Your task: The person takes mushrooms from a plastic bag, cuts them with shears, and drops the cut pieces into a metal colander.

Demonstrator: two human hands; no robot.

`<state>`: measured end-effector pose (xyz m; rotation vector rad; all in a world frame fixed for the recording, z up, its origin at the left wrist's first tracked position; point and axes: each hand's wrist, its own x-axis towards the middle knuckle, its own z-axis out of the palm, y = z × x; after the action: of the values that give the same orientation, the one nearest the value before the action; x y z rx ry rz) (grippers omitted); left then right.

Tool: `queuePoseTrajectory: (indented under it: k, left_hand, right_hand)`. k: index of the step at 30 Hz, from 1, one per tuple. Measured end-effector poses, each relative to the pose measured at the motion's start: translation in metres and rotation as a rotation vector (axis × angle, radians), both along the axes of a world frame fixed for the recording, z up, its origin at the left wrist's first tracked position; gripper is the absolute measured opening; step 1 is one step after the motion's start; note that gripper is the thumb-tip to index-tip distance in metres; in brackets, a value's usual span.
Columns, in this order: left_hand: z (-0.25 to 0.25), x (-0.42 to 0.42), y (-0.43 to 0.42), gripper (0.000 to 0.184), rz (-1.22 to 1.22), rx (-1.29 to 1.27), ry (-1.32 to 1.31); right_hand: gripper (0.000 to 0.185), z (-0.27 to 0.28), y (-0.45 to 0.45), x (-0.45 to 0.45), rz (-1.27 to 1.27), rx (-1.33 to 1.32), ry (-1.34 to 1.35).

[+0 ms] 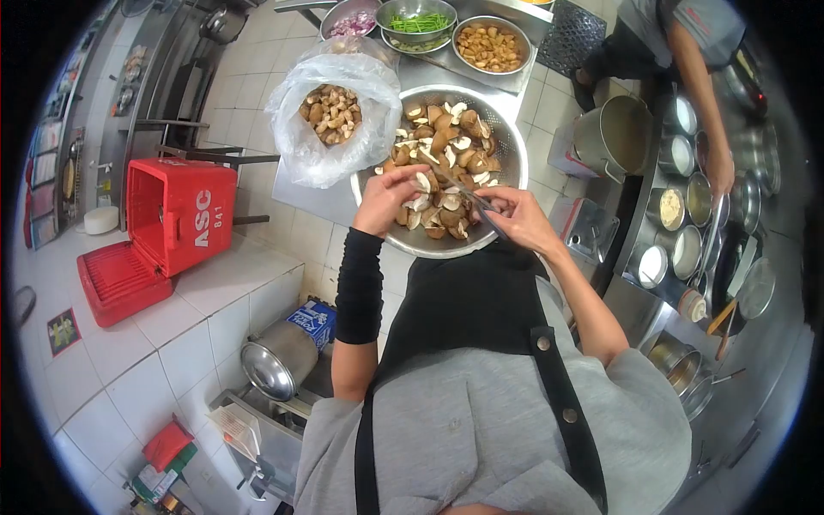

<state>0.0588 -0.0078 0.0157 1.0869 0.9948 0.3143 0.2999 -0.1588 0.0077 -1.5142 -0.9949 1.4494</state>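
Note:
My left hand (392, 199) pinches a piece of mushroom (422, 182) over a perforated metal colander (518, 159). My right hand (520, 220) is closed around what looks like a knife (472, 196). Its narrow blade points up and left toward the mushroom piece, close to my left fingertips. Cut brown mushrooms (446, 133) with pale insides fill much of the colander beneath both hands. Left of it, smaller whole-looking mushrooms (331, 116) lie in an open clear plastic bag (292, 94).
Behind the colander stand bowls of browned chunks (489, 47), green stalks (419, 23) and chopped purple onion (354, 23). A red crate (193, 206) sits at left. On the right, another person's arm (708, 112) reaches over containers (672, 208) near a large pot (614, 133).

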Motion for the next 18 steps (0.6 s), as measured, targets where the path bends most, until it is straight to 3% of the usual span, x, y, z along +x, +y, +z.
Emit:
queuePoseTrajectory:
  k: [3,4,7,8,11,14,17,18]
  left_hand:
    - [-0.011,0.011,-0.023,0.033,0.012,0.441,0.103]
    - [-0.011,0.013,-0.025,0.049,-0.086,0.782,0.282]
    - [-0.001,0.046,-0.056,0.07,-0.216,1.007,0.817]
    - [-0.022,0.045,-0.061,0.085,-0.315,0.886,0.774]
    - [-0.025,0.044,-0.072,0.068,-0.366,0.865,0.648]
    - [-0.015,0.042,-0.075,0.061,-0.448,0.818,0.672]
    - [-0.01,0.038,-0.081,0.059,-0.472,1.02,0.635]
    - [-0.005,0.035,-0.078,0.052,-0.42,1.079,0.499]
  right_hand:
    - [0.032,0.012,-0.008,0.013,-0.081,0.008,-0.003]
    - [0.034,0.007,-0.009,0.019,-0.103,0.033,-0.052]
    - [0.035,-0.001,-0.007,0.031,-0.252,0.076,-0.012]
    - [0.033,-0.008,-0.006,0.034,-0.282,0.114,-0.021]
    - [0.033,0.009,0.004,0.022,-0.422,0.161,0.181]
    - [0.036,0.021,0.012,0.002,-0.475,0.191,0.449]
    - [0.038,0.027,0.028,-0.016,-0.427,0.278,0.623]
    - [0.039,0.033,0.036,-0.014,-0.386,0.32,0.63]
